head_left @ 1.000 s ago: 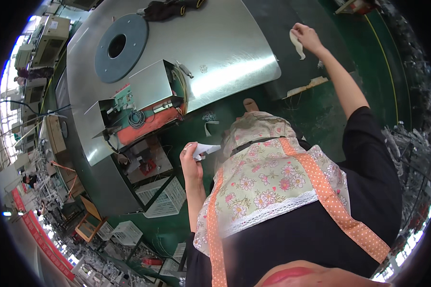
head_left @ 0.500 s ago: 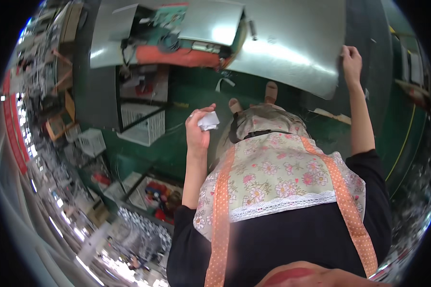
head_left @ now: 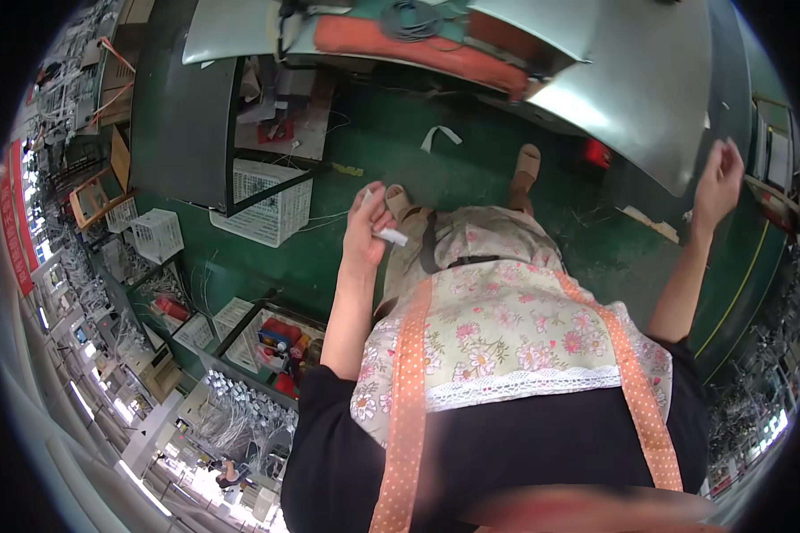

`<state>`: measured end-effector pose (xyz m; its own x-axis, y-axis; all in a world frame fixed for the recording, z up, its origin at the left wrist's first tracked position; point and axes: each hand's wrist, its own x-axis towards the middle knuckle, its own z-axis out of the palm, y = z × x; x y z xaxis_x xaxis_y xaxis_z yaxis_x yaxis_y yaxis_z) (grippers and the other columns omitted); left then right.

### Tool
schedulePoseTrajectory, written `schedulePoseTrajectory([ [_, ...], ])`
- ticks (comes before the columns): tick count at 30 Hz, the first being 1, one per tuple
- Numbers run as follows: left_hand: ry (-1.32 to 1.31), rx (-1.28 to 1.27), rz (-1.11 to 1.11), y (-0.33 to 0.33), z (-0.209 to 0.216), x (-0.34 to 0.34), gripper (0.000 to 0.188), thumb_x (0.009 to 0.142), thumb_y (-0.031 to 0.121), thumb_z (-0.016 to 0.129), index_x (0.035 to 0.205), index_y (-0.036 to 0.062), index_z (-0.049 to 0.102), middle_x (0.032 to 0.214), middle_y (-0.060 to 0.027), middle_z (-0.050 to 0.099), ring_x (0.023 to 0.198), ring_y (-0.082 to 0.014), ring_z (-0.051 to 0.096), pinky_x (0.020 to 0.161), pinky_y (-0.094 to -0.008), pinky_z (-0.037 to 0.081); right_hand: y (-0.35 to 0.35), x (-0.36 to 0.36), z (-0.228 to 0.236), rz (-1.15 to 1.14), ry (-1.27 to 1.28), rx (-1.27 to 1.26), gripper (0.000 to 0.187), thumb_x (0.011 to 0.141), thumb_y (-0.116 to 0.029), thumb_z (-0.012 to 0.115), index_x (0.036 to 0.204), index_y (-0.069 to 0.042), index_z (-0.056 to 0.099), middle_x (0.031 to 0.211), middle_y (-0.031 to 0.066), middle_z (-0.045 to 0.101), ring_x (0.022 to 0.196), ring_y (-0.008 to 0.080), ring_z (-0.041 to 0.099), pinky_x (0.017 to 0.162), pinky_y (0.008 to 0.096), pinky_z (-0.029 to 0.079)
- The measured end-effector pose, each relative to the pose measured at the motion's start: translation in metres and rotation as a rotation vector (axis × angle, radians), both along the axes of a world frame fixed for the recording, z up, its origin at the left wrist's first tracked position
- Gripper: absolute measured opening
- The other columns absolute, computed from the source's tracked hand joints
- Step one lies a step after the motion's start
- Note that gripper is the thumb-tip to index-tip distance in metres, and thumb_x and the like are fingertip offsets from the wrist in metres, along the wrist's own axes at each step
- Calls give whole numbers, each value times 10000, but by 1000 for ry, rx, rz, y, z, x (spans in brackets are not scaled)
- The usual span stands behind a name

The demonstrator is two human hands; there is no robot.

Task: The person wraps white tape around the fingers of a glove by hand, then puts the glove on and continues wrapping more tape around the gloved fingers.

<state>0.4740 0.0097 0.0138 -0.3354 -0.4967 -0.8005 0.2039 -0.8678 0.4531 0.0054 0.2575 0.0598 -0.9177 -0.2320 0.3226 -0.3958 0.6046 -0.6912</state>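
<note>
My left hand is in front of my left thigh, its fingers curled round a small folded white piece of paper. One end of the paper sticks out below the fingers. Off to the right, my right hand is raised beside the corner of a shiny metal-topped table. Its fingers are loosely bent, with a gap by the thumb, and nothing shows in them.
An orange-red roll and a coiled dark cable lie on the table. White crates stand under a dark bench at left. A white strip lies on the green floor. Several wire bundles hang lower left.
My body has shifted relative to the table, which now sits higher and further right in view. My right hand has come away from the table edge. The paper stays in my left hand.
</note>
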Motion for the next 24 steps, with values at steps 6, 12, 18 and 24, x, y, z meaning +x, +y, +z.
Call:
schedulePoseTrajectory([
  [6,-221,39,-294,-47,-55,109,258,955,213,589,1170,75,555,629,65,344,469,-33,276,442,-203,232,-98,237,-118,561,-486,156,153,909,-100,593,1050,-45,611,921,115,625,831,246,635,748,325,504],
  [12,-325,240,-289,-61,-129,193,319,1004,308,490,1249,106,528,633,61,332,492,-38,283,441,-205,228,-156,337,-477,755,-1096,330,294,870,-186,644,1145,-85,621,989,77,634,808,183,618,713,315,495],
  [18,-303,306,-200,-44,-237,217,383,1008,386,463,1201,67,550,595,62,284,462,-47,235,429,-221,203,-186,288,-747,712,-1009,373,431,834,-287,675,1224,-119,602,1091,81,645,855,230,622,747,363,493],
  [24,-437,290,-184,-14,-302,281,581,1012,506,350,1082,-10,608,553,51,262,432,-64,218,422,-241,217,-287,421,-852,599,-962,522,594,844,-366,655,1356,-108,497,1315,184,544,1219,324,511,969,392,425],
])
